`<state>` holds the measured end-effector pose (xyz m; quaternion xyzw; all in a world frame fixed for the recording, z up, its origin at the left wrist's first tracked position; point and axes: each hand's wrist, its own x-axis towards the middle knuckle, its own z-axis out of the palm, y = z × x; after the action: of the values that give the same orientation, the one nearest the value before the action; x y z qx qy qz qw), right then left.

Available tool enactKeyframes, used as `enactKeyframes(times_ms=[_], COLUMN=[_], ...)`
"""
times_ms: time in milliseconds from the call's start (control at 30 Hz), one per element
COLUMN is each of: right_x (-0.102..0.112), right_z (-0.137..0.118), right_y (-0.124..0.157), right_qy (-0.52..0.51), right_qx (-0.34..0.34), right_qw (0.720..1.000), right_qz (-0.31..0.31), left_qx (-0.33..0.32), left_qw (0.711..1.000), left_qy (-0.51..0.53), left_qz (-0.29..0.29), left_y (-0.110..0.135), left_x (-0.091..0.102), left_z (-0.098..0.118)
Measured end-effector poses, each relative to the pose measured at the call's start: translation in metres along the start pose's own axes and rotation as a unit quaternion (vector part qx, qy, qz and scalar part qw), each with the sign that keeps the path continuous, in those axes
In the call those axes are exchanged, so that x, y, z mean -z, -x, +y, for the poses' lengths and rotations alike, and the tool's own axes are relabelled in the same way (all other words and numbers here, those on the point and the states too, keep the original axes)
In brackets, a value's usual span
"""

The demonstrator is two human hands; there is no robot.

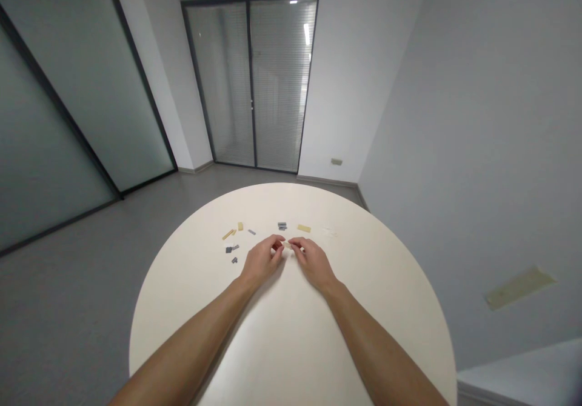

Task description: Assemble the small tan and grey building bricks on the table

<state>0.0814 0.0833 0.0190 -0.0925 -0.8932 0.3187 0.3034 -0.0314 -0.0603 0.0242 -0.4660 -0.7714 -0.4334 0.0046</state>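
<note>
My left hand [265, 258] and my right hand [313, 260] meet over the middle of the round white table [291, 345]. Between their fingertips is a small pale tan piece [287, 245], too small to make out its kind. Both hands are closed in a pinch on it, the left at one end and the right at the other. Just beyond them lies a little stack of grey pieces [282, 226], with a flat yellow piece [304, 228] to its right. Fingers partly hide the held piece.
Left of my hands lie a long yellow strip [228, 234], a yellow block [240, 226], a thin grey piece [251, 232], dark grey pieces [228, 249] and a small dark cluster [234, 260]. Clear scraps [330, 232] sit right. A wall [477, 151] stands beyond the table's right side.
</note>
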Motion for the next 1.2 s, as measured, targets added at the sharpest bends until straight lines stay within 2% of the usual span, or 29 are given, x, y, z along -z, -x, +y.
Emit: enactKeyframes(times_ms=[333,667,1200], right_x=[-0.0014,-0.0014,0.0009], right_z=[0.0018,0.0007,-0.0029], right_y=[0.0004,0.0009,0.0003], right_qy=[0.000,-0.011,-0.023], right_qx=[-0.012,-0.014,0.023], right_qw=[1.000,1.000,0.999], right_qz=[0.001,0.005,0.018], left_qx=[-0.008,0.013,0.019], left_qw=[1.000,1.000,1.000], left_qy=[0.011,0.003,-0.005], left_qz=[0.001,0.000,-0.002], left_y=[0.0003,0.0000,-0.0012], left_x=[0.0004,0.0009,-0.0001], left_z=[-0.0018,-0.0013,-0.0036])
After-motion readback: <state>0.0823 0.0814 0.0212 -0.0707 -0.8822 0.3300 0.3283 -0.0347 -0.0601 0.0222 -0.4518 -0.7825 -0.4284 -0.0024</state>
